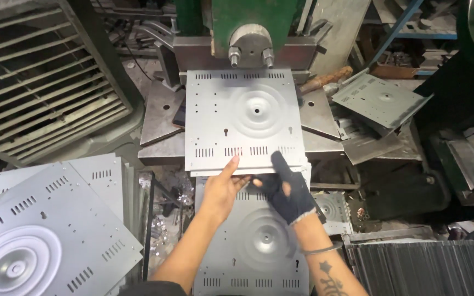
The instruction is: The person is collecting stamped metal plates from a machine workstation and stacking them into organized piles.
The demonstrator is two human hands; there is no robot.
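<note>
I see the grey stamped metal sheet (241, 118) lying flat on the press table (160, 151) in the middle of the scene, its near edge pinched between the fingers of my bare left hand (225, 186) and my black-gloved right hand (286, 189), both grasping it from just below. My worry is that the thin edge could cut the ungloved left hand if the sheet slides, or the hands could sit too near the green press head (250, 33) at the far side. No packages, labels or signs show anywhere; only more grey sheets (45, 230) stacked near left.
</note>
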